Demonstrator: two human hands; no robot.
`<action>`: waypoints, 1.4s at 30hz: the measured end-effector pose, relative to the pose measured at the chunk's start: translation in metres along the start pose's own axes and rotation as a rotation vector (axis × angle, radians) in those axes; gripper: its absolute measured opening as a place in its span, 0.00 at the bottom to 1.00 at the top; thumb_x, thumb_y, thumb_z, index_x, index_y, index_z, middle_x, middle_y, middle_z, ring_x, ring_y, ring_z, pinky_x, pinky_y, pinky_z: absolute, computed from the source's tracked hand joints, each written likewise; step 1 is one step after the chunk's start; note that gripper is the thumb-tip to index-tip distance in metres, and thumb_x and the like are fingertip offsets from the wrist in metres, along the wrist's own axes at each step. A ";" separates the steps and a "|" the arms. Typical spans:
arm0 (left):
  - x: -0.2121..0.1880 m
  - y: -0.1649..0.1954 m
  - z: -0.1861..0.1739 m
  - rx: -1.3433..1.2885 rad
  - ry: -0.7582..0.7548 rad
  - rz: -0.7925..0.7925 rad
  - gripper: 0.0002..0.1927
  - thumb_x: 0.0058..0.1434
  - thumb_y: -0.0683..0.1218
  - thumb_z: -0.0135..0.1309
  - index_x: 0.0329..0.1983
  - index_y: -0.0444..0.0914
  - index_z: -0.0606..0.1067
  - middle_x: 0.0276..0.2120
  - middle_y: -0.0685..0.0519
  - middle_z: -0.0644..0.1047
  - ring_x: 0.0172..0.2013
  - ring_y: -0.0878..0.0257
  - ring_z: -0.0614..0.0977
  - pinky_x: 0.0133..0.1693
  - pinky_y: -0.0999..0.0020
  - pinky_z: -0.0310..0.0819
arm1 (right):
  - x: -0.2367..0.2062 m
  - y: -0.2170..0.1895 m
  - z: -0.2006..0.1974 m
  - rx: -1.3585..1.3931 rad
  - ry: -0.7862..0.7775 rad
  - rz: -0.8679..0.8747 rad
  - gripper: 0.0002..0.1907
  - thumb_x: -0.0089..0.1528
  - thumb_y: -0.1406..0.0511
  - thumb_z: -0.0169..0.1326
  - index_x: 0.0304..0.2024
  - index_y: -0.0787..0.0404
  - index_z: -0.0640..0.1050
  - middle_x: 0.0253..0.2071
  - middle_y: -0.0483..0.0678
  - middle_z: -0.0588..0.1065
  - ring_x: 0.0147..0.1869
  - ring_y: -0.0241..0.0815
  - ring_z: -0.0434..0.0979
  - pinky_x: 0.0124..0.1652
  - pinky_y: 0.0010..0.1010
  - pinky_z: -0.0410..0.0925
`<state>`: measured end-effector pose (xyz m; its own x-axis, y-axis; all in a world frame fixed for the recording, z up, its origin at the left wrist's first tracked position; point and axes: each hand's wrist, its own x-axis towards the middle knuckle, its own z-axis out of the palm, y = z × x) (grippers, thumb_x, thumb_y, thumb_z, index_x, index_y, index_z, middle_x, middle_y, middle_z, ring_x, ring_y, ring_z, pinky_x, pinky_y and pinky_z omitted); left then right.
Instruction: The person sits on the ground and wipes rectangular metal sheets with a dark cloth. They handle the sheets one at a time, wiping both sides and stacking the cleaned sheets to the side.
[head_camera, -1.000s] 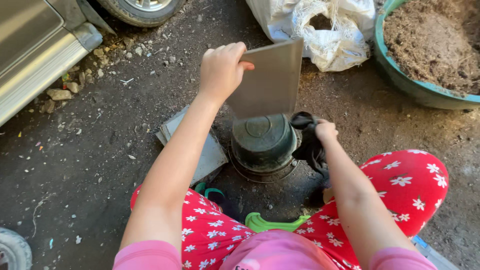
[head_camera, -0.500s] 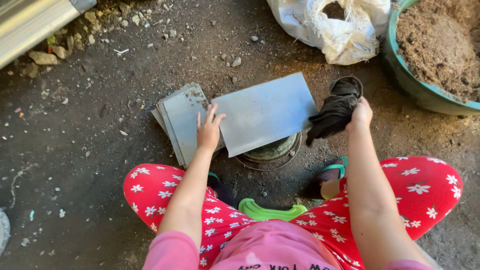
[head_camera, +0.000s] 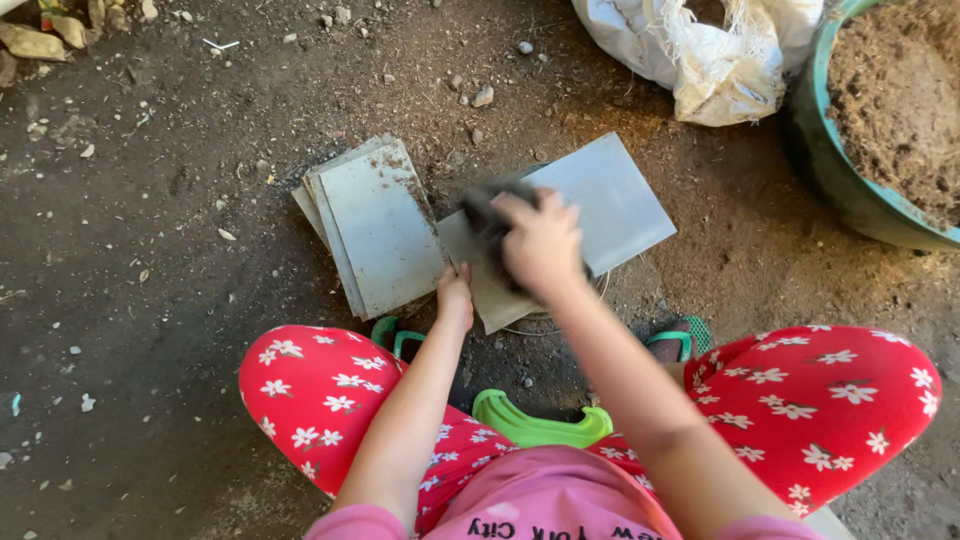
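Grey sheet (head_camera: 610, 205), flat and rectangular, lies across a round rim (head_camera: 560, 322) that only peeks out beneath its near edge, right in front of the seated person's knees. The right hand (head_camera: 540, 245) is pressed down on the sheet's near-left part, its fingers closed around a dark wad of cloth (head_camera: 480, 215) that blurs with motion. The left hand (head_camera: 455, 300) rests at the sheet's near-left corner, fingertips touching the edge; whether it pinches the corner or merely steadies it, I cannot tell. At about ten o'clock from the sheet, just beside it and touching or nearly so, sits a stack of similar grey sheets (head_camera: 375, 230), dusty and smeared with dirt. To my eye the sheet looks thin, rigid and fairly light, with a smooth face that could slide on its support, and its edges look sharp; a hold by two opposite long edges, or a flat palm on top, would suit it best, and it may crack if bent. At one o'clock slumps a white sack (head_camera: 700, 60), torn open, and at two o'clock stands a green tub (head_camera: 835, 170) full of brown soil. The dirt ground (head_camera: 150, 300) is strewn with pebbles. A green stool edge (head_camera: 540, 425) shows between the red flowered trouser legs (head_camera: 830, 400).
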<state>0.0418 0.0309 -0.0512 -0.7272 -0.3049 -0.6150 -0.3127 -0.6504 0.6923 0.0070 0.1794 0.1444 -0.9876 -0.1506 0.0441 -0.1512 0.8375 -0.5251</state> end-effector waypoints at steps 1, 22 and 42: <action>0.002 -0.002 -0.001 -0.016 -0.017 0.031 0.23 0.70 0.53 0.42 0.62 0.35 0.70 0.56 0.46 0.77 0.53 0.55 0.79 0.52 0.58 0.73 | -0.016 -0.019 0.031 -0.113 -0.039 -0.072 0.28 0.56 0.63 0.53 0.58 0.33 0.78 0.73 0.56 0.60 0.72 0.71 0.56 0.58 0.74 0.57; 0.041 0.008 -0.014 0.931 0.290 0.453 0.24 0.73 0.56 0.46 0.56 0.31 0.72 0.48 0.36 0.79 0.49 0.42 0.79 0.50 0.53 0.71 | 0.190 0.235 -0.085 -0.652 0.352 0.023 0.16 0.61 0.60 0.55 0.52 0.51 0.77 0.61 0.67 0.64 0.54 0.70 0.66 0.40 0.60 0.67; 0.021 0.020 0.003 1.222 0.477 0.510 0.22 0.75 0.58 0.37 0.42 0.36 0.73 0.34 0.35 0.80 0.36 0.32 0.79 0.39 0.40 0.72 | 0.182 0.179 -0.035 -0.331 -0.002 0.452 0.14 0.67 0.54 0.54 0.53 0.41 0.82 0.63 0.59 0.65 0.64 0.69 0.63 0.55 0.59 0.65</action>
<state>0.0183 0.0136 -0.0495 -0.7229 -0.6842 -0.0969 -0.5864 0.5332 0.6098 -0.2015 0.3205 0.0878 -0.9573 0.2608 -0.1248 0.2815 0.9393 -0.1963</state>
